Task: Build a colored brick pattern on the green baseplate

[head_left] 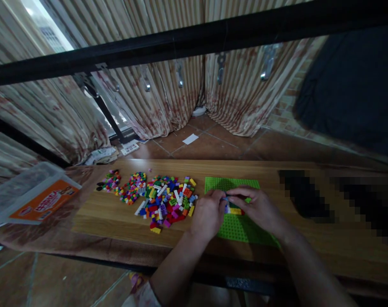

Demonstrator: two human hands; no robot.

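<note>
A bright green baseplate [237,228] lies on a wooden board [104,213]. Both my hands meet over its middle. My left hand [208,213] is curled, its fingertips pinching a small blue brick [225,199]. My right hand [259,207] is closed too, its fingers pressed on the same small piece from the right. Under the hands a short row of yellow, red and white bricks [235,210] sits on the plate. A heap of loose coloured bricks [168,200] lies just left of my left hand.
A second, smaller scatter of bricks [125,185] lies further left. A clear plastic box with an orange label [34,196] stands at the left edge. A black bar [194,40] crosses overhead, with striped curtains [168,98] behind. A blurred dark patch [337,200] covers the board's right side.
</note>
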